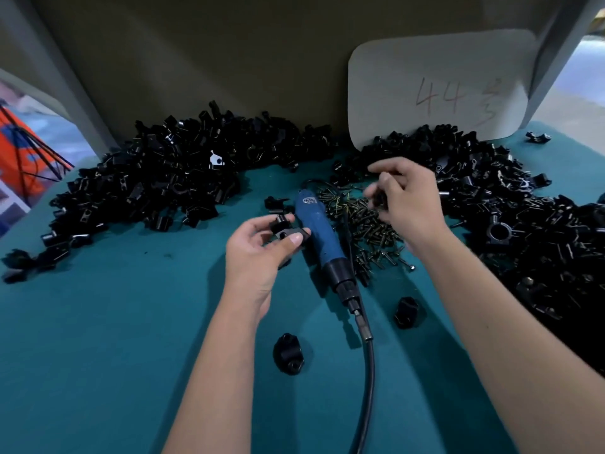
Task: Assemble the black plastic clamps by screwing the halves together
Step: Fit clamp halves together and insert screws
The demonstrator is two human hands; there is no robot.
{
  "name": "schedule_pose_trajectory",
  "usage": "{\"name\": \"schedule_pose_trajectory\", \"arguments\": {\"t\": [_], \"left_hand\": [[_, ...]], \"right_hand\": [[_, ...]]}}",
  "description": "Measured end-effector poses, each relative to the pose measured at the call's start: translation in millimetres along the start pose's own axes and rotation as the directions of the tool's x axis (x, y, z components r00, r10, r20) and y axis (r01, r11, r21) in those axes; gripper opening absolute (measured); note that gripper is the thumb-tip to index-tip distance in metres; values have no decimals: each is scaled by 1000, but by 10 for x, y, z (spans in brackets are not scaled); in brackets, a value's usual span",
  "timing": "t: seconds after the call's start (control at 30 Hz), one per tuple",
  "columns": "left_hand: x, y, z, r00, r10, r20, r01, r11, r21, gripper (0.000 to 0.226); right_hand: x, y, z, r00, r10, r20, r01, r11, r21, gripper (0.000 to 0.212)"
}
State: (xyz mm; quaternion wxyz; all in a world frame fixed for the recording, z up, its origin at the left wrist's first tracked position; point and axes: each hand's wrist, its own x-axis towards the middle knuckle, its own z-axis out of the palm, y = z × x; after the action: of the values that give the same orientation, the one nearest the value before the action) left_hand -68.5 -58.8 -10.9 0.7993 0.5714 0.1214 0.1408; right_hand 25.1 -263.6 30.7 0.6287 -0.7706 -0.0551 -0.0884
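My left hand (262, 253) grips a black clamp half (286, 229) between thumb and fingers, just left of the blue electric screwdriver (319, 234) lying on the green table. My right hand (406, 201) hovers over the heap of dark screws (363, 224) and pinches a small black piece (379, 198) in its curled fingers. Two joined black clamps lie on the table: one (289, 353) near the front centre, another (407, 312) right of the screwdriver's tip.
Large heaps of black clamp halves lie at the left (147, 181) and at the right (510, 204). The screwdriver's black cable (368, 381) runs toward me. A white card marked 44 (438, 90) leans on the back wall. The green table (114, 339) spreads in front.
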Motion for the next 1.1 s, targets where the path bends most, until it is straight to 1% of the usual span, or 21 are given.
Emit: {"name": "schedule_pose_trajectory", "arguments": {"t": [0.07,0.13,0.2,0.23,0.27,0.3,0.33,0.4,0.47,0.53,0.6,0.63,0.7,0.73,0.8,0.83,0.9,0.97,1.03,1.07,1.1], "left_hand": [[-29,-1,6,998,5,60,-5,1000,1,36],[-35,9,25,992,20,122,-21,1000,8,37],[-35,10,49,984,28,178,-31,999,13,39],[-39,12,66,978,30,208,-36,999,27,41],[-43,15,83,972,30,234,-42,998,44,43],[-46,17,98,967,33,251,-48,997,54,46],[-43,22,110,965,40,259,-56,997,53,48],[-28,41,134,965,61,254,-67,998,14,50],[-13,54,155,971,66,231,-58,997,-41,47],[-14,53,172,977,74,202,-68,997,-33,40],[-9,46,178,975,140,171,-155,985,74,39],[-7,48,178,968,189,166,-211,969,126,41],[-2,51,187,956,243,163,-266,953,141,43],[-2,56,193,956,246,158,-266,957,118,42],[-1,65,213,960,248,131,-260,963,76,39],[-2,64,229,960,254,117,-262,963,65,36],[-5,46,273,958,264,112,-272,960,60,31],[-17,31,316,954,271,131,-281,958,61,27],[-27,5,355,954,262,146,-274,959,70,26],[-30,-4,369,954,259,151,-272,959,80,26],[-32,-11,378,954,257,155,-272,958,86,27]], "right_hand": [[-186,23,19,998,58,17,-59,996,68,23],[-309,46,28,990,117,80,-126,984,124,22],[-386,56,23,972,143,185,-189,947,261,9],[-417,58,9,962,129,241,-205,922,329,15],[-438,67,-9,952,95,290,-205,904,375,29],[-459,77,-31,946,43,320,-176,901,397,40],[-476,78,-42,942,-13,334,-130,906,403,46],[-479,83,-44,933,-99,345,-55,910,411,49],[-476,96,-45,931,-132,341,-23,910,415,51],[-474,116,-48,932,-144,332,1,919,395,50],[-475,127,-30,940,-142,310,21,932,363,42],[-477,128,-15,945,-134,297,21,934,356,34],[-486,106,6,958,-98,271,4,944,329,17],[-492,99,11,964,-75,256,-4,956,294,24],[-491,104,12,971,-36,235,-24,969,246,47],[-487,100,10,974,-20,225,-41,963,266,52],[-482,90,-7,978,7,209,-86,925,371,51],[-463,91,-29,977,30,209,-122,889,440,43],[-454,110,-44,970,35,241,-149,869,472,22],[-458,117,-46,964,34,265,-170,845,507,18],[-455,133,-45,960,35,279,-188,818,544,23]]}}
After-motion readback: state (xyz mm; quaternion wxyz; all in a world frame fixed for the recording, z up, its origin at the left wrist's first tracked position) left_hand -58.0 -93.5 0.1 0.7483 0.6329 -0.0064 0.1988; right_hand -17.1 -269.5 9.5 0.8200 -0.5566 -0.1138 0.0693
